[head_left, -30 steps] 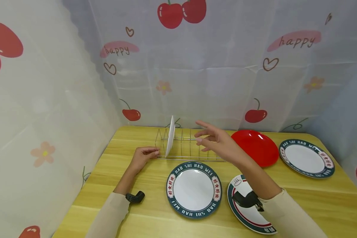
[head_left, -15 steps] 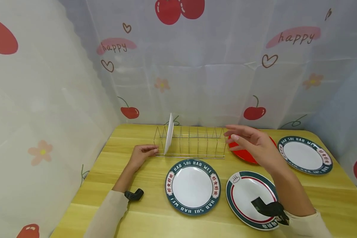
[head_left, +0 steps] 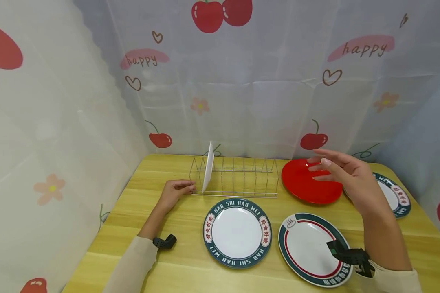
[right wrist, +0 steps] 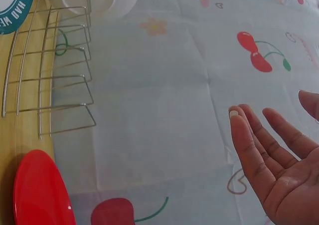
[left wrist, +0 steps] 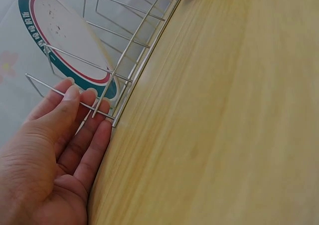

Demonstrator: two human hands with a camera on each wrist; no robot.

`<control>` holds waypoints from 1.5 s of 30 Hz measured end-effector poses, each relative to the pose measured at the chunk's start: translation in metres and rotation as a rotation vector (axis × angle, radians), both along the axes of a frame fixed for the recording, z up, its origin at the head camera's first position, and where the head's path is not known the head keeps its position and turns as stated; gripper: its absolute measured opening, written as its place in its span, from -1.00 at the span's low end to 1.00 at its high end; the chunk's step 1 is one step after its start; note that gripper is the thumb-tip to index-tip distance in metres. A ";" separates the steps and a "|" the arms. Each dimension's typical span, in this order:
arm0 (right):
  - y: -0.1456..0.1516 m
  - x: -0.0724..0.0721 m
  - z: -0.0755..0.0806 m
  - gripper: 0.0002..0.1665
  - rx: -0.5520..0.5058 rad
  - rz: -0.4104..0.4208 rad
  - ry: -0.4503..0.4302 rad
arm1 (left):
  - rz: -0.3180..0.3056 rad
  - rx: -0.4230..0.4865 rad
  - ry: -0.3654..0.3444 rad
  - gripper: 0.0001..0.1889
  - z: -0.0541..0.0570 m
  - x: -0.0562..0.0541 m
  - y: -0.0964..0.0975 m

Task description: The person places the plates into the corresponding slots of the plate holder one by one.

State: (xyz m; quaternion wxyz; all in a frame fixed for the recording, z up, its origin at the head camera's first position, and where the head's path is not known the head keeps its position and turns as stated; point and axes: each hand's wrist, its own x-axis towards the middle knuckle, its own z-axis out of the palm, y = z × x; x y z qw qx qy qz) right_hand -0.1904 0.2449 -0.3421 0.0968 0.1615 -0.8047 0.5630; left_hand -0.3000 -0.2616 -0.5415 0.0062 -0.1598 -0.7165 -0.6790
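Note:
A wire dish rack (head_left: 242, 193) stands at the back of the wooden table. My left hand (head_left: 174, 193) holds its left end, thumb and fingertips pinching the end wire in the left wrist view. One white plate (head_left: 208, 167) stands on edge in the rack near that end; its green rim and red ring show in the left wrist view. My right hand (head_left: 353, 179) is raised over the right side of the table with fingers spread and nothing in them. It overlaps the red plate (head_left: 304, 185) and a green-rimmed plate (head_left: 392, 195) in the head view.
A green-rimmed plate (head_left: 237, 232) with lettering lies flat in front of the rack. To its right lies another plate (head_left: 308, 248) with a red inner ring, partly covered by the right wrist camera (head_left: 348, 255). A cherry-patterned curtain (head_left: 256, 106) closes off the back.
My right hand has moved right, away from above the rack, past the red plate toward the far right plate. My left hand keeps its hold on the rack.

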 end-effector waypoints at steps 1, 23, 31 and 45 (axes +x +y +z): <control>0.003 -0.001 -0.001 -0.53 -0.012 -0.004 -0.001 | 0.002 0.001 0.002 -0.73 0.000 0.001 0.000; 0.111 -0.019 -0.039 -0.48 -0.498 -0.201 -0.023 | 0.020 -0.028 -0.008 -0.72 0.001 -0.001 -0.002; 0.148 -0.009 -0.053 -0.47 -0.638 -0.243 -0.048 | 0.006 -0.023 -0.020 -0.70 0.001 -0.001 0.000; 0.189 -0.010 -0.093 -0.41 -0.242 -0.792 -0.326 | 0.005 -0.010 -0.026 -0.71 0.003 0.000 0.000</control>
